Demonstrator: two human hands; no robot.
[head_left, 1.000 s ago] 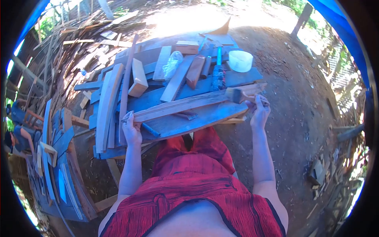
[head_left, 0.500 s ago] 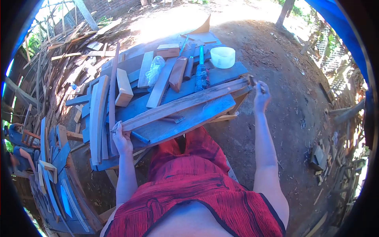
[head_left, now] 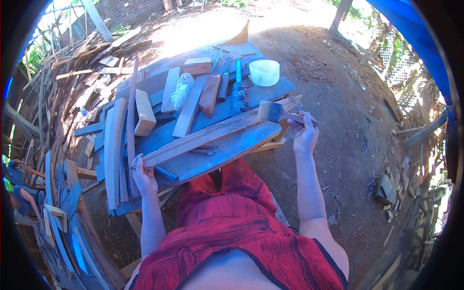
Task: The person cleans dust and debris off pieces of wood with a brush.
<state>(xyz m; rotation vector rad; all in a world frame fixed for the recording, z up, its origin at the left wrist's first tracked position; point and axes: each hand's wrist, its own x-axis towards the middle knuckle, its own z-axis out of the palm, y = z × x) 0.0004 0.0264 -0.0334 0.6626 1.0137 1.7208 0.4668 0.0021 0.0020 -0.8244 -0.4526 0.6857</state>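
Brush (head_left: pixel 276 112) back, bristles leftward along plank (head_left: pixel 212 134)

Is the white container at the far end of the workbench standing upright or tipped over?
Upright. The white container sits on the blue planks with its open rim facing up; whether it holds anything cannot be told.

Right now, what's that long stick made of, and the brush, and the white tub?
The long strip, gripped by the left hand, looks like bare wood: pale brown, grainy, unpainted. The brush in the right hand seems to have a wooden handle and dark bristles. The white tub is probably plastic: smooth, slightly see-through.
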